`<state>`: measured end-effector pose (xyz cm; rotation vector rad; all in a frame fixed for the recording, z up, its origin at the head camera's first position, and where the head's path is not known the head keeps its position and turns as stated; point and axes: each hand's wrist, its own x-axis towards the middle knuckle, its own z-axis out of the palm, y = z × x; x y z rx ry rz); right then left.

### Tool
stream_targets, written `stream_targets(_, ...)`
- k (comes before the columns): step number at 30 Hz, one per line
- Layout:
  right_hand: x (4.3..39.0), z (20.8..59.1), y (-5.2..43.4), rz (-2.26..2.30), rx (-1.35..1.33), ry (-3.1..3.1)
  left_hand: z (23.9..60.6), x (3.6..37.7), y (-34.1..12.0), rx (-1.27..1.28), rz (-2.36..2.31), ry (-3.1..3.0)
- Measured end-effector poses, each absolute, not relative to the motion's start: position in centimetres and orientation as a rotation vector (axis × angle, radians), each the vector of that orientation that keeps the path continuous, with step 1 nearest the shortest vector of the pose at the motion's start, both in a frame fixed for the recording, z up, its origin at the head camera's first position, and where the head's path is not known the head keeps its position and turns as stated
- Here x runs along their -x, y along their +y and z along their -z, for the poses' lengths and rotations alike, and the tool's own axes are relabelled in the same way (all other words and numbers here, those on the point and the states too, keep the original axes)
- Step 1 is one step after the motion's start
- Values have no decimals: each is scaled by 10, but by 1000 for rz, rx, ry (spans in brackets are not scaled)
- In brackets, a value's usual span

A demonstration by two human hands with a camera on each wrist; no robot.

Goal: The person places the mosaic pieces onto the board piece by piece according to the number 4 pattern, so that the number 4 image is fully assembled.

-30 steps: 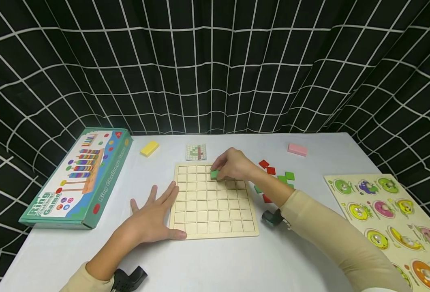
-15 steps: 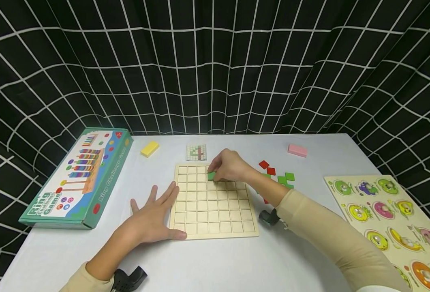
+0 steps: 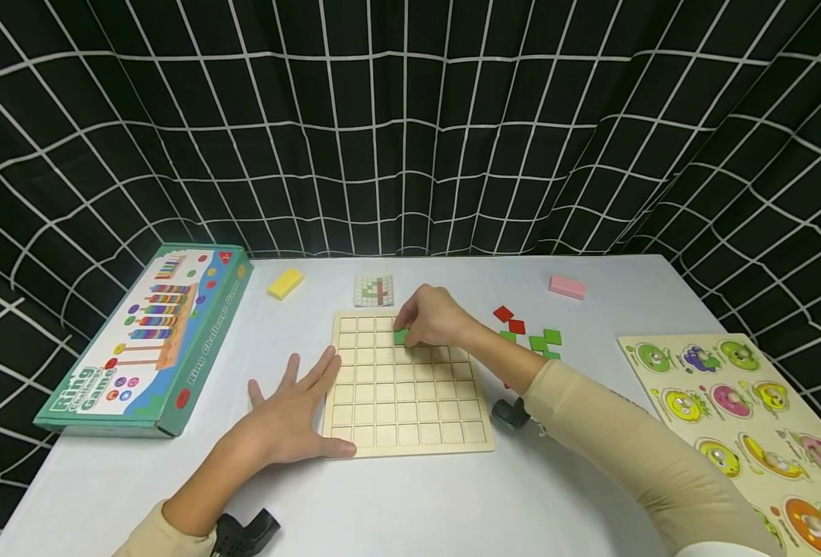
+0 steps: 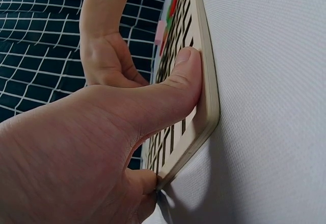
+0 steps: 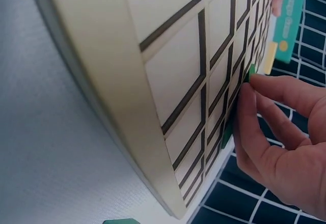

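A wooden grid board (image 3: 410,454) lies flat on the table. My left hand (image 3: 288,422) rests at its left side with spread fingers, the thumb on the near-left corner; in the left wrist view the thumb (image 4: 186,76) lies on the rim. My right hand (image 3: 438,316) pinches a green square tile (image 3: 401,337) between thumb and fingers, over the second row from the far edge. In the right wrist view this green tile (image 5: 251,72) is at the fingertips. Another green piece (image 5: 227,135) shows behind the fingers there; the head view hides it.
Loose red tiles (image 3: 516,326) and green tiles (image 3: 552,336) lie right of the board. A small pattern card (image 3: 374,292) sits behind it. Also around are a yellow block (image 3: 285,284), a pink block (image 3: 566,286), a Ring Challenge Game box (image 3: 152,340) and a fruit puzzle board (image 3: 737,402).
My right hand has shifted a little to the left with the green tile, then slowed over one cell. The left hand has stayed in place.
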<state>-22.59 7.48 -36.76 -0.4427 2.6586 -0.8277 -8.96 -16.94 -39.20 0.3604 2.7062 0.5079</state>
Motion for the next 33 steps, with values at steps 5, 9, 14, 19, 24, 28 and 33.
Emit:
stream_targets(5,226,367,74,805,466,2674,391,90,-169,-364,-505,2709)
stream_targets(9,226,367,74,791,484,2686,392,89,-169,-364,-502,2713)
stream_targets(14,225,370,74,790,491,2683,393,89,-169,-356,-506,2706)
stream_targets(19,224,369,75,794,504,2670,393,88,-169,-357,-503,2704)
stream_targets(24,224,366,78,837,495,2626,392,88,-168,-358,-501,2707)
stream_targets(28,224,362,81,861,478,2595,391,88,-169,-359,-501,2709)
stream_targets(33,223,356,88,931,436,2543,391,88,-169,-361,-500,2709)
